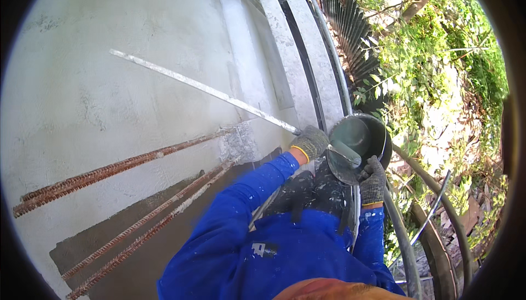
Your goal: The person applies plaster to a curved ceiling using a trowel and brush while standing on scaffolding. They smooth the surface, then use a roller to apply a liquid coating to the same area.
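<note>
My left hand [310,141], in a grey knit glove with a yellow cuff, is closed on the near end of a long flat metal straightedge [204,88]. The straightedge lies slanted across the pale plastered wall [109,97], running up to the left. My right hand [373,182], gloved the same way, grips the lower rim of a black bucket [368,136] with a greenish inside. A pale cylindrical handle [346,153] lies across the bucket's mouth between my two hands. Both my sleeves are blue and speckled with mortar.
Rusty ribbed steel bars [118,166] run slanted along the wall, above a darker wet patch [137,218]. Curved metal pipes [408,234] pass on my right. Beyond them are a dark corrugated sheet [350,32], green bushes [438,64] and rubble far below.
</note>
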Demonstrator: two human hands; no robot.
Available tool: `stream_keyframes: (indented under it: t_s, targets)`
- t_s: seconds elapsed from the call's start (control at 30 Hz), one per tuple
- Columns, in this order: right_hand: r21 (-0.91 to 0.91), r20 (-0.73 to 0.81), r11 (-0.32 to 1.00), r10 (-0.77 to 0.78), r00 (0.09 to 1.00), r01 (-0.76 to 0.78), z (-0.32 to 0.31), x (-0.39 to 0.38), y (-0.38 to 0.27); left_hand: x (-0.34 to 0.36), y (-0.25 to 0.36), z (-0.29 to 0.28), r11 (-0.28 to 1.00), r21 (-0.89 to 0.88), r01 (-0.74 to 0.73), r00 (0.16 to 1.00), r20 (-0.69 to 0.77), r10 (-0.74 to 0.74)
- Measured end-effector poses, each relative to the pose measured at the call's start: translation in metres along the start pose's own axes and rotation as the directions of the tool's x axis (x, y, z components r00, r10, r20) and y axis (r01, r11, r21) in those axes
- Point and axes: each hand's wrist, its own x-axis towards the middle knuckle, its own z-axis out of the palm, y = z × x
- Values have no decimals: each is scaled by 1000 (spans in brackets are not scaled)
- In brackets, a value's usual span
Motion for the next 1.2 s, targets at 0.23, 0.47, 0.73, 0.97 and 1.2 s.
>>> stream_keyframes:
  t_s: [0.23,0.47,0.73,0.97,1.2]
  targets:
    - [52,-150,998,40,988,-33,24,49,-32,80,0,27,987,-120,108,991,-64,-116]
    - [2,-178,994,-108,978,110,77,67,-89,103,-34,-63,915,-402,45,996,83,-13]
    - [-36,-130,990,-142,981,139,209,136,-164,185,-99,-110,770,-636,-48,974,142,178]
    - [-218,-75,966,-155,985,135,335,245,-213,255,-210,-155,829,-505,-241,967,-56,247]
    - [-384,119,914,-90,989,129,518,322,-199,260,-372,-186,666,-743,71,973,-96,-211]
